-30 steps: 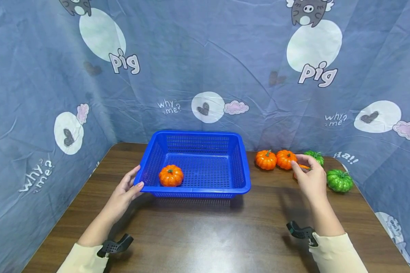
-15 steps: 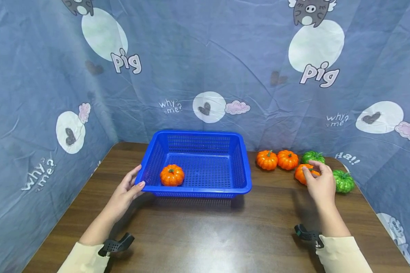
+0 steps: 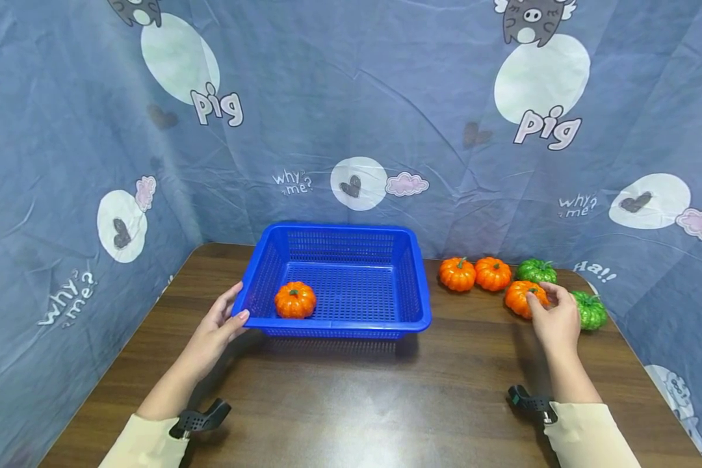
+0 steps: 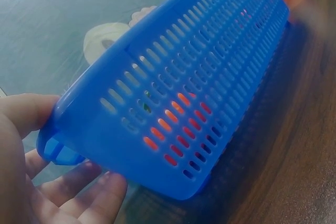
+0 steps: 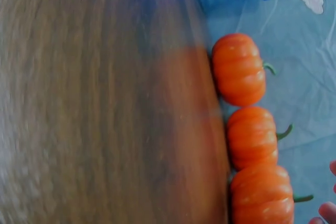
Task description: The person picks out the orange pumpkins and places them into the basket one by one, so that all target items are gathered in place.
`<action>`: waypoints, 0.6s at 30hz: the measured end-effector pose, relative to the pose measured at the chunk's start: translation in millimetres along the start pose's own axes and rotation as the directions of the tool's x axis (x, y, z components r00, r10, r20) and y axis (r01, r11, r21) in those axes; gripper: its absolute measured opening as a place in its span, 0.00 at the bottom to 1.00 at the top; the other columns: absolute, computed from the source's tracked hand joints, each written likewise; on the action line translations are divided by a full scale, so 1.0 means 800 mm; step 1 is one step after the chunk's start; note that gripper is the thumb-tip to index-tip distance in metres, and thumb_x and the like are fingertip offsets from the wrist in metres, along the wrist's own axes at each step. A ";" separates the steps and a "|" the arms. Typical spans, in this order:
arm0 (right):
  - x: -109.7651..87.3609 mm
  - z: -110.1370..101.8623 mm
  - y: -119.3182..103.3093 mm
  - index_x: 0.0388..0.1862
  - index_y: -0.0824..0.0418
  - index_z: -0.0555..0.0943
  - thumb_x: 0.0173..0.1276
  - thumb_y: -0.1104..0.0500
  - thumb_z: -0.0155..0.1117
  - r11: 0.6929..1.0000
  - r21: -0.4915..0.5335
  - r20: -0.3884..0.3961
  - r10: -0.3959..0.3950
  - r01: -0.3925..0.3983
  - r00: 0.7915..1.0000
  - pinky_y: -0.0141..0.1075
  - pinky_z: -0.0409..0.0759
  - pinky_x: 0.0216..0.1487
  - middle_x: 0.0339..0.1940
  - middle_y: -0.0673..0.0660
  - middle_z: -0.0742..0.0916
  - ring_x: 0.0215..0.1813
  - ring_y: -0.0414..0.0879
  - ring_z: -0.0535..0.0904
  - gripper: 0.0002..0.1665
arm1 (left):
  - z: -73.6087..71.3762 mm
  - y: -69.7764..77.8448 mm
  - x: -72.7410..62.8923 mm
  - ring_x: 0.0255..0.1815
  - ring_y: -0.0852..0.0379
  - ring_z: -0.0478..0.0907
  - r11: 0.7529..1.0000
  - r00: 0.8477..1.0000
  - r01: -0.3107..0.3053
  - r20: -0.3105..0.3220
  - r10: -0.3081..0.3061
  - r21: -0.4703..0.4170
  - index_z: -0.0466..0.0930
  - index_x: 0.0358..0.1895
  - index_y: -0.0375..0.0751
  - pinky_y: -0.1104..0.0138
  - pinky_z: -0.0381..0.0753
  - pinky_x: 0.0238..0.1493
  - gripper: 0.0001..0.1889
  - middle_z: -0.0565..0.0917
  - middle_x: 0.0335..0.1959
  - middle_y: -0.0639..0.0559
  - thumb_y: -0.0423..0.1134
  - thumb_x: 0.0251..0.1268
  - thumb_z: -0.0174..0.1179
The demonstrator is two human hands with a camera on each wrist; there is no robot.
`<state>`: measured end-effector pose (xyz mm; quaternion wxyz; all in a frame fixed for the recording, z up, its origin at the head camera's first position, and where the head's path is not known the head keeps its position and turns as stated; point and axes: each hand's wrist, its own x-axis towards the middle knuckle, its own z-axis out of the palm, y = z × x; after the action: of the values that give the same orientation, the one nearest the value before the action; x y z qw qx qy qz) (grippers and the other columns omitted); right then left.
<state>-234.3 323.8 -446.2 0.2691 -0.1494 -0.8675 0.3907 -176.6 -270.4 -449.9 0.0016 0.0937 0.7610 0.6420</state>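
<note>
My left hand (image 3: 213, 331) grips the left front corner of a blue plastic basket (image 3: 339, 325), thumb at the rim and fingers below it in the left wrist view. One small orange pumpkin (image 3: 295, 300) sits inside, front left. Over on the right, my right hand (image 3: 558, 322) hovers beside another orange pumpkin (image 3: 519, 298), partly covering it. Its fingertips (image 5: 326, 212) show apart from the row of pumpkins in the right wrist view. Two more orange pumpkins, the left one (image 3: 457, 274) and the middle one (image 3: 493, 273), stand along the back edge.
Green pumpkins stand at the far right: one (image 3: 537, 270) behind the orange ones, another (image 3: 591, 312) partly hidden by my right hand. A blue printed cloth (image 3: 351, 117) hangs close behind the brown wooden table (image 3: 351, 396).
My right hand has moved right and slightly toward me, uncovering more of the nearest orange pumpkin. The left hand and basket have stayed in place.
</note>
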 end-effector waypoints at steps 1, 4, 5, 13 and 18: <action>0.001 0.000 0.002 0.59 0.70 0.79 0.69 0.58 0.66 1.000 -0.003 0.003 0.008 -0.008 1.000 0.42 0.70 0.51 0.51 0.70 0.80 0.55 0.61 0.74 0.23 | 0.000 0.000 0.000 0.63 0.57 0.73 1.000 1.000 0.000 0.001 0.000 0.002 0.43 0.81 0.40 0.75 0.77 0.55 0.34 0.57 0.75 0.28 0.39 0.80 0.49; 0.002 0.001 0.007 0.60 0.71 0.77 0.69 0.59 0.66 1.000 -0.012 0.020 0.029 -0.029 0.999 0.51 0.68 0.55 0.52 0.71 0.79 0.56 0.62 0.73 0.24 | 0.000 0.000 0.001 0.65 0.51 0.72 1.000 1.000 0.000 0.000 0.000 0.009 0.43 0.81 0.40 0.75 0.77 0.55 0.34 0.56 0.75 0.28 0.39 0.80 0.49; 0.003 0.000 0.009 0.61 0.71 0.77 0.69 0.59 0.66 0.999 -0.015 0.027 0.036 -0.036 0.999 0.52 0.68 0.55 0.53 0.71 0.79 0.56 0.62 0.72 0.25 | 0.000 0.000 0.001 0.66 0.48 0.71 1.000 1.000 0.002 0.000 -0.002 0.011 0.43 0.81 0.40 0.75 0.77 0.55 0.34 0.56 0.76 0.28 0.40 0.80 0.49; 0.004 0.001 0.020 0.63 0.72 0.75 0.68 0.58 0.67 0.997 -0.046 0.075 0.062 -0.058 0.995 0.52 0.67 0.54 0.52 0.72 0.77 0.56 0.63 0.71 0.29 | 0.001 0.001 0.000 0.69 0.37 0.67 1.000 1.000 0.006 0.001 -0.006 0.016 0.43 0.81 0.41 0.75 0.76 0.55 0.34 0.56 0.76 0.28 0.41 0.81 0.49; 0.007 0.000 0.026 0.66 0.72 0.72 0.69 0.57 0.67 0.996 -0.058 0.123 0.081 -0.074 0.989 0.56 0.67 0.60 0.56 0.74 0.76 0.60 0.66 0.70 0.32 | 0.000 0.001 0.000 0.66 0.49 0.71 1.000 1.000 0.000 0.003 0.000 0.009 0.43 0.81 0.40 0.75 0.76 0.55 0.34 0.56 0.76 0.28 0.40 0.81 0.48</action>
<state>-237.7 339.6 -459.9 0.1946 -0.1653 -0.8864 0.3861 -176.4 -270.3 -449.1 0.0024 0.0948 0.7638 0.6384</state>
